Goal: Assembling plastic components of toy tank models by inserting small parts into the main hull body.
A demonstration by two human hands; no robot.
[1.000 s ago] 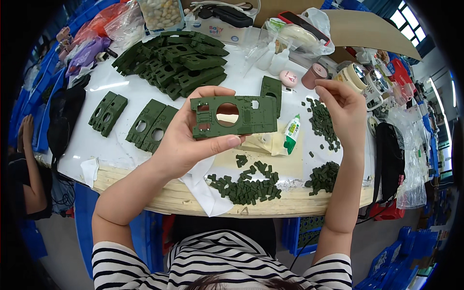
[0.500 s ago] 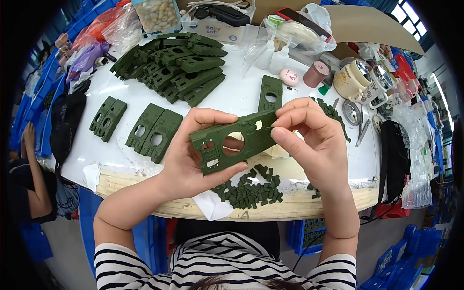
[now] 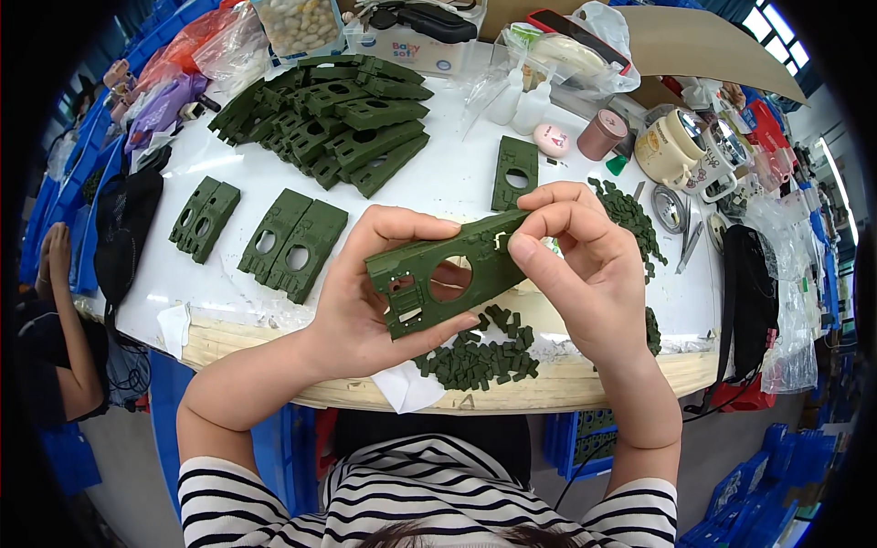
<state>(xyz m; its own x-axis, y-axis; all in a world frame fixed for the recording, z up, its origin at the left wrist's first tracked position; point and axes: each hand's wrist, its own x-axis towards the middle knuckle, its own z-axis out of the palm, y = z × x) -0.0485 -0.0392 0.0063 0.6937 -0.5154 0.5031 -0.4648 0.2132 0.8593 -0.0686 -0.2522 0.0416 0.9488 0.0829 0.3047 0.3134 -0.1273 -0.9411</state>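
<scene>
My left hand (image 3: 352,301) grips a dark green plastic toy tank hull plate (image 3: 480,245) by its left end, tilted above the table. A large round hole and smaller cut-outs show in the plate. At its right end my right hand (image 3: 598,283) has thumb and forefinger pinched beside a small cut-out; whatever is between the fingertips is hidden. Below lies a heap of small dark green plastic pieces (image 3: 484,361). Another heap of small green pieces (image 3: 630,219) is to the right. A similar single plate (image 3: 515,153) lies beyond my hands.
A stack of green plates (image 3: 347,114) fills the far left of the white table (image 3: 183,292); two pairs of plates (image 3: 206,219) (image 3: 292,247) lie nearer. Mugs (image 3: 667,151), tweezers (image 3: 692,239) and a pink canister (image 3: 602,134) stand right. Another person's hands (image 3: 57,256) show far left.
The plate has shifted slightly right and tilted in my left hand. My right fingertips have moved left and down over the small cut-out, which now looks partly covered.
</scene>
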